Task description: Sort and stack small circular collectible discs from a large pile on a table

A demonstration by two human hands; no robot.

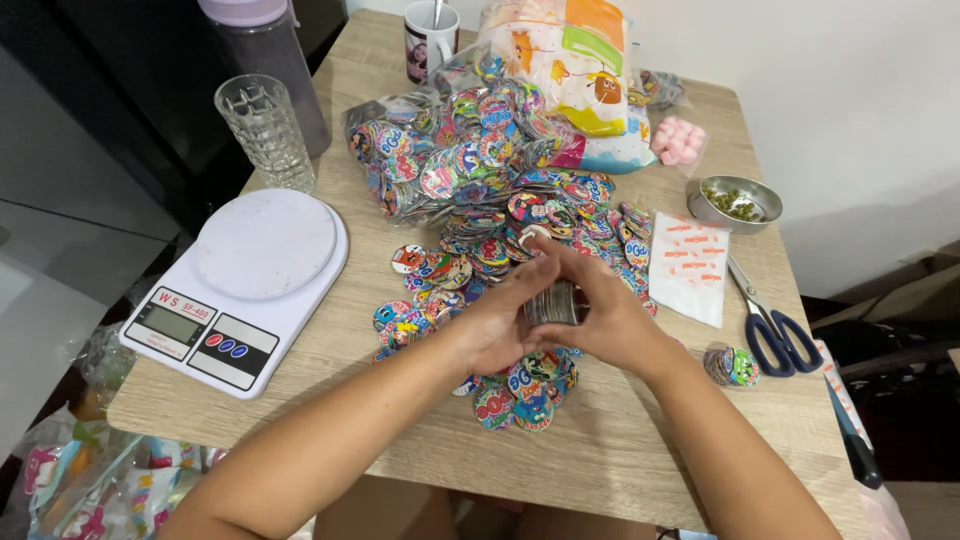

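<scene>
Both my hands meet over the middle of the wooden table [640, 440], closed around a short stack of round discs [553, 302] held on edge. My left hand [497, 322] cups the stack from the left and my right hand [605, 312] presses it from the right and above. Under and beyond the hands lies a big loose heap of colourful printed discs [480, 190], some still inside clear plastic bags [400, 140]. A few discs lie flat under my wrists [525, 395].
A white digital kitchen scale [245, 285] sits at the left. Behind it stand a clear glass [265, 130] and a dark bottle [275, 50]. A mug [430, 40], pink sweets [678, 140], a small metal bowl [735, 203], small white bags [688, 265], blue-handled scissors [770, 325] and a small disc bundle [732, 366] are at the back and right.
</scene>
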